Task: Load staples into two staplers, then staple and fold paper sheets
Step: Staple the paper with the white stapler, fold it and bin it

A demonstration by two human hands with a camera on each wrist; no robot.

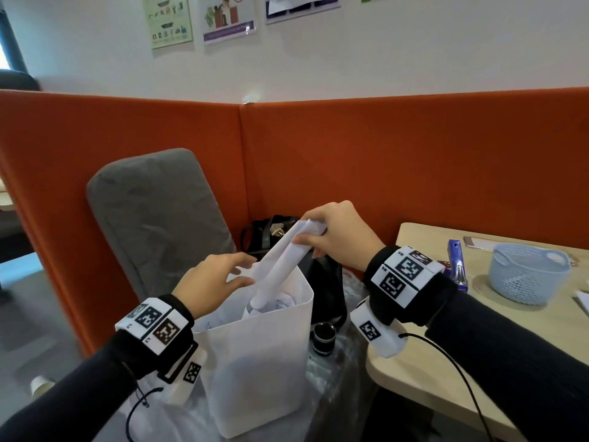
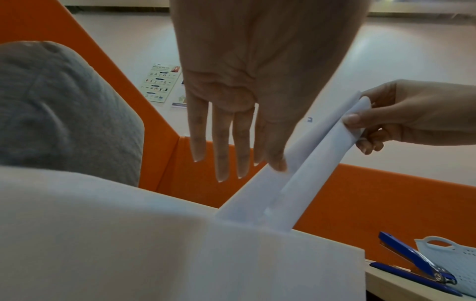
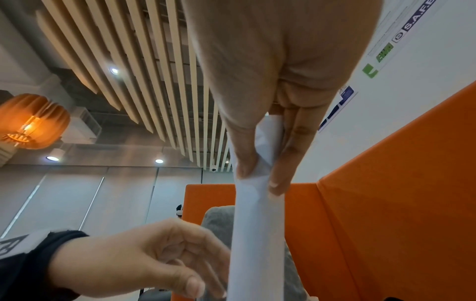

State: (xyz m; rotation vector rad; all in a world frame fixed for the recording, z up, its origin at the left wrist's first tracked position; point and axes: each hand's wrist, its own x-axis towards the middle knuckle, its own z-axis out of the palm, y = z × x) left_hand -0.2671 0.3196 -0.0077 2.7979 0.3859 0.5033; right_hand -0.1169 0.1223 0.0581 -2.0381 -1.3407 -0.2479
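A folded white paper sheet [image 1: 280,263] slants down into a tall white bin [image 1: 255,362], with its lower end inside. My right hand [image 1: 314,234] pinches the paper's upper end between thumb and fingers; the right wrist view shows this pinch on the folded paper [image 3: 257,224]. My left hand [image 1: 242,271] hovers over the bin's rim with straight fingers. In the left wrist view, the thumb of my left hand [image 2: 231,142] touches the paper [image 2: 309,169]. A blue stapler [image 1: 457,263] lies open on the table to the right.
More printed paper lies inside the bin. A pale blue basket [image 1: 526,275] stands on the wooden table [image 1: 430,371] beside the stapler. A black bag [image 1: 325,282] and a grey cushion [image 1: 153,212] sit behind the bin against the orange partition [image 1: 382,161]. A small black cylinder [image 1: 324,338] stands beside the bin.
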